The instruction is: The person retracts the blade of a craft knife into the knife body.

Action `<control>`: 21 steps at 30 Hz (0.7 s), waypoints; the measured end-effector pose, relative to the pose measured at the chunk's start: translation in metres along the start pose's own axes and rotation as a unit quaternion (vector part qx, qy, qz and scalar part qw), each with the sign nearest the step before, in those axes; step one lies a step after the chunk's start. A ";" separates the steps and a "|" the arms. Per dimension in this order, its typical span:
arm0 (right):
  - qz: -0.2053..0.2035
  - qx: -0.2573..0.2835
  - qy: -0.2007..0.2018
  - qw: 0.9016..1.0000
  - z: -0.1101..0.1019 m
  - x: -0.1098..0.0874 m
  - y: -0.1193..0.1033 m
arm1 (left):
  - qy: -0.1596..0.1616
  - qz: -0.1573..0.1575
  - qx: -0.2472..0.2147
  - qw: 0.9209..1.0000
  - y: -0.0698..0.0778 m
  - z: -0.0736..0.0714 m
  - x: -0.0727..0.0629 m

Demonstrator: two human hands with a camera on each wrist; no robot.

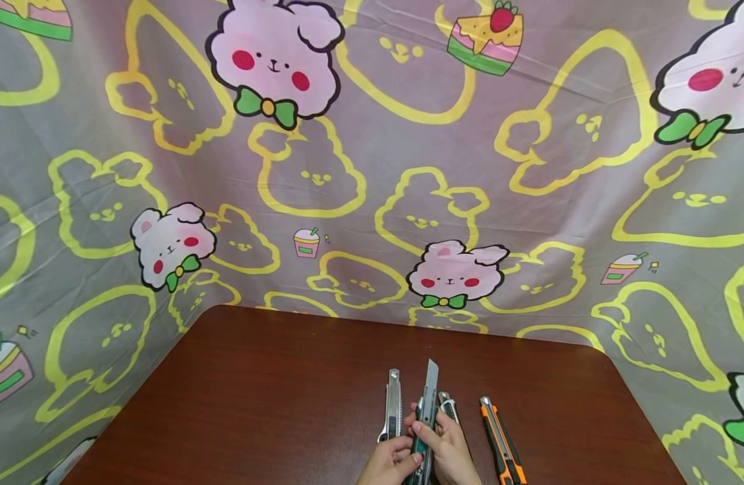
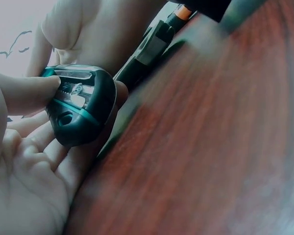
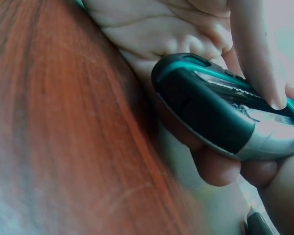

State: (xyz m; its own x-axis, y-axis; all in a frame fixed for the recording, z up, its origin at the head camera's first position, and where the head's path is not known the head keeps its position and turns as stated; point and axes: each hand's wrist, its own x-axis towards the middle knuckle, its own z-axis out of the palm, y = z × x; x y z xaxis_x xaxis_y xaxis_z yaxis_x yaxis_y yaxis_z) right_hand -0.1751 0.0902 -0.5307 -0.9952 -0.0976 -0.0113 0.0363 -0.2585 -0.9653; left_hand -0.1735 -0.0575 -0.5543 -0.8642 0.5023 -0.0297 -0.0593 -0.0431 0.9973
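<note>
Both hands hold a black-and-green utility knife (image 1: 429,404) near the front of the table, its wide blade out and pointing away. My left hand (image 1: 389,463) grips the lower end of the handle, with the thumb on it. Higher up, my right hand (image 1: 451,448) holds the same handle from the right, thumb laid along the top. The left wrist view shows the rounded butt of the utility knife (image 2: 81,105) with the left fingers beneath. In the right wrist view the green-edged handle (image 3: 201,105) lies across the right fingers.
On the brown table (image 1: 275,397), a silver utility knife (image 1: 393,397) lies left of the held one. A dark utility knife (image 1: 447,404) is partly hidden behind the right hand. Farther right lies an orange-and-black utility knife (image 1: 501,441). A patterned cloth (image 1: 348,188) hangs around the table.
</note>
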 end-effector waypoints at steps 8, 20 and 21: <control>-0.013 -0.010 0.001 1.000 0.001 0.000 0.001 | 0.001 0.004 0.003 1.000 0.002 0.001 -0.001; 0.028 -0.022 0.032 0.999 0.003 0.002 0.001 | -0.001 0.039 -0.042 0.998 -0.001 0.001 0.000; 0.033 -0.022 0.029 0.999 0.003 0.003 0.001 | 0.000 0.041 -0.049 0.998 -0.002 0.001 0.000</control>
State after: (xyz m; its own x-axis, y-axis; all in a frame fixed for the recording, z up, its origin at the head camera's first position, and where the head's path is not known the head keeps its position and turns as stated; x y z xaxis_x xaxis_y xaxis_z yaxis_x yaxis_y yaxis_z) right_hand -0.1773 0.0866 -0.5313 -0.9944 -0.0564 -0.0895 0.0995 -0.2103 -0.9726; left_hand -0.1728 -0.0566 -0.5559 -0.8681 0.4937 0.0512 -0.0378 -0.1686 0.9849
